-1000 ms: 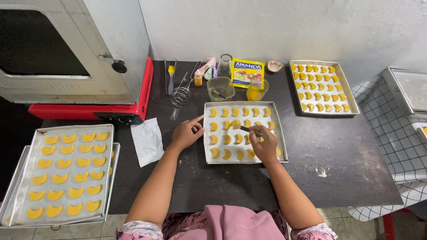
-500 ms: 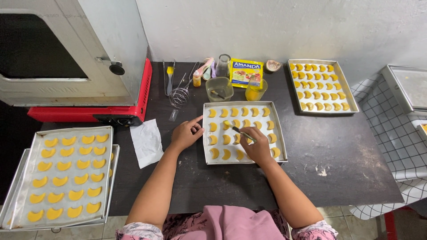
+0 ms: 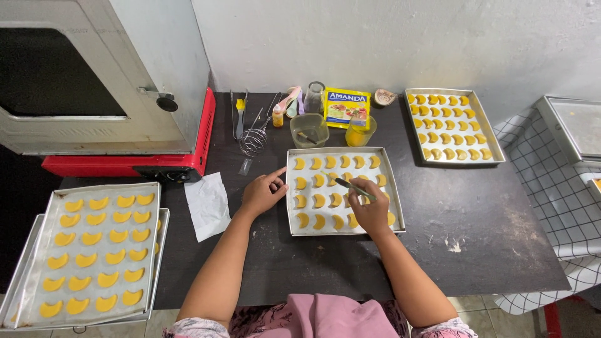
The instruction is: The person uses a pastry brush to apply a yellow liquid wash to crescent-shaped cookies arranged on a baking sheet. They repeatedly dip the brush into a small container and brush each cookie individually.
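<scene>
Far left we had a tray of crescent cookies (image 3: 94, 250) below the oven (image 3: 100, 75), then a paper sheet (image 3: 208, 203) on the dark table (image 3: 476, 219). Our left hand (image 3: 263, 193) sat loosely open, index finger touching the middle baking tray (image 3: 343, 191), holding nothing. Our right hand (image 3: 369, 213) was pinched around a thin brush (image 3: 350, 186) over the crescents. Another full tray (image 3: 452, 125) sat far right.

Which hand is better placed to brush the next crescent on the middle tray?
The right hand, probably: it already grips the thin brush, with the tip over the crescent pastries in the middle tray. The left hand holds nothing, its fingers at the tray's left rim.
</scene>
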